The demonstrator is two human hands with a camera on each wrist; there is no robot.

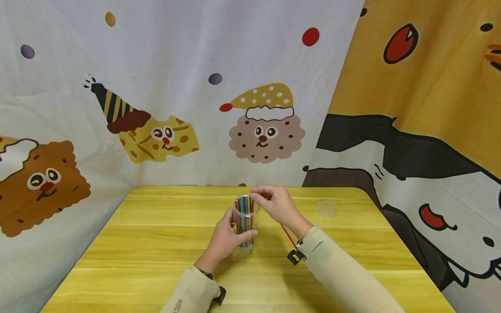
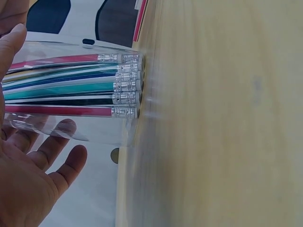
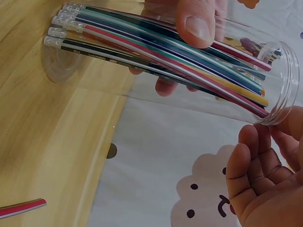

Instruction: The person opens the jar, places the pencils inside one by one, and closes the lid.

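Behind the counter hangs a white cloth, gently creased, and I can see a cheese in a striped party hat, a pale round biscuit in a spotted cap and a square brown one printed on it, with coloured dots scattered above. To the right, a yellow cloth carries big black-and-white figures. The counter has yellowish wood grain, rounded far corners and a soft sheen.
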